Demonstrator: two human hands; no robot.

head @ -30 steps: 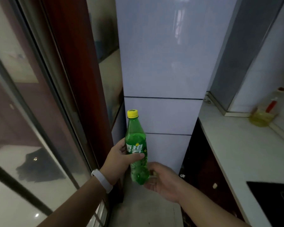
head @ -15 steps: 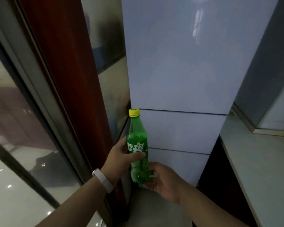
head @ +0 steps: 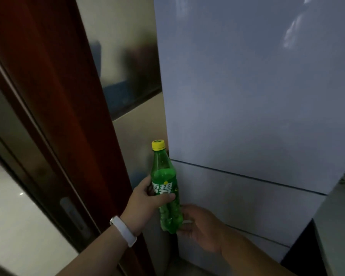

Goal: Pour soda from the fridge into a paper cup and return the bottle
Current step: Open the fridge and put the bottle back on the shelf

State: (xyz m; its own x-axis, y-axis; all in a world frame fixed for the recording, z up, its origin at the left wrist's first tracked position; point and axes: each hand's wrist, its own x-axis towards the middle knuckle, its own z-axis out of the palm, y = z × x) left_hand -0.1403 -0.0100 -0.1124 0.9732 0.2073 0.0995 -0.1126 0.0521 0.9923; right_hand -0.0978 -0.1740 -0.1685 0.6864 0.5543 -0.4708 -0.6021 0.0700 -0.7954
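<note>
The green plastic soda bottle with a yellow cap point(head: 164, 186) stands upright, capped, in front of the near left edge of the tall pale grey fridge point(head: 257, 96), whose doors are closed. The left hand point(head: 145, 198), with a white wristband point(head: 123, 230), is clamped round the label as before. The right hand point(head: 201, 226) remains by the base, fingers loosely curled; contact cannot be told. The fridge now looms closer, and the counter on the right has nearly slid from view.

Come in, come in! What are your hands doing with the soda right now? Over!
Left hand grips green soda bottle, upright, yellow cap on. Right hand touches its base. Fridge doors shut ahead.
</note>
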